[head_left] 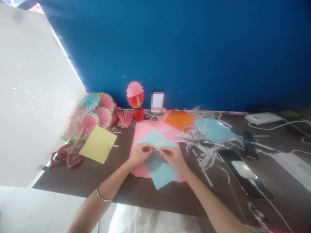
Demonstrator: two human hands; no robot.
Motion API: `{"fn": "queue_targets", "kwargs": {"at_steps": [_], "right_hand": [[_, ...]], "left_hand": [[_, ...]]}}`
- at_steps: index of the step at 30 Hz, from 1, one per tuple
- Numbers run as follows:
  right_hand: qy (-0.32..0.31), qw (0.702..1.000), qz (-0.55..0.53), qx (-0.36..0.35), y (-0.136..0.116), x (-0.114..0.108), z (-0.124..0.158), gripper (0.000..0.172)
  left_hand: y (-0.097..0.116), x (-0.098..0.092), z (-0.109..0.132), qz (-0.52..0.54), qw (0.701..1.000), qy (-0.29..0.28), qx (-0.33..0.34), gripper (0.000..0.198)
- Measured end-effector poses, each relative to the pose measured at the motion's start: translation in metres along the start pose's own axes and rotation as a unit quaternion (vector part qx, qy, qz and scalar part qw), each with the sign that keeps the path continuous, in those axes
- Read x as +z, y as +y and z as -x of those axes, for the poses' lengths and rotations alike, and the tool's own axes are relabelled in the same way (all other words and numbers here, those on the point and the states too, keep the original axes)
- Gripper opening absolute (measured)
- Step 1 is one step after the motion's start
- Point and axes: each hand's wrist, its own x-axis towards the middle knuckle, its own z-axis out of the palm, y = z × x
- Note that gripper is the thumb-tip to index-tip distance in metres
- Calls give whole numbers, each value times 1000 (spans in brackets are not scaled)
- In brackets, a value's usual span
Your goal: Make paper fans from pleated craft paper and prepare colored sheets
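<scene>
My left hand (143,153) and my right hand (172,158) meet over a light blue paper sheet (161,176), fingertips pinched close together. Whatever is between the fingers is too small and blurred to make out. Just beyond the fingertips shows a narrow pale yellow strip (160,142). Under the blue sheet, which lies turned like a diamond, are pink sheets (141,131). A yellow paper square (98,144) rests left of my hands, and an orange sheet (179,119) lies behind them to the right.
Pleated paper fans (89,121) crowd the back left, near red-handled scissors (66,157). A pink paper fan flower (135,94) stands in a red pot (139,114). White paper strips (202,152) lie tangled at right, beside a phone (245,174) carrying a white case (243,170).
</scene>
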Motion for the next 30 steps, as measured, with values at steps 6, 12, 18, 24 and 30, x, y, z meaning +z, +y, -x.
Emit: {"fn": "queue_targets", "kwargs": {"at_steps": [6,12,18,24,30], "right_hand": [[8,1000,18,-13,-2,3,1,30],[-6,999,42,-24,0,3,-1,28],[-18,998,46,-27,3,3,-2,23],[-21,998,56,-22,-2,4,0,23],[-6,997,80,-18,-2,6,2,25]], "left_hand": [[2,0,3,-162,980,11,116,18],[-2,1,7,-282,940,-9,191,25],[0,2,7,-340,920,-8,194,26],[2,3,7,-356,913,-11,200,26],[2,3,7,-380,900,-19,213,24]]}}
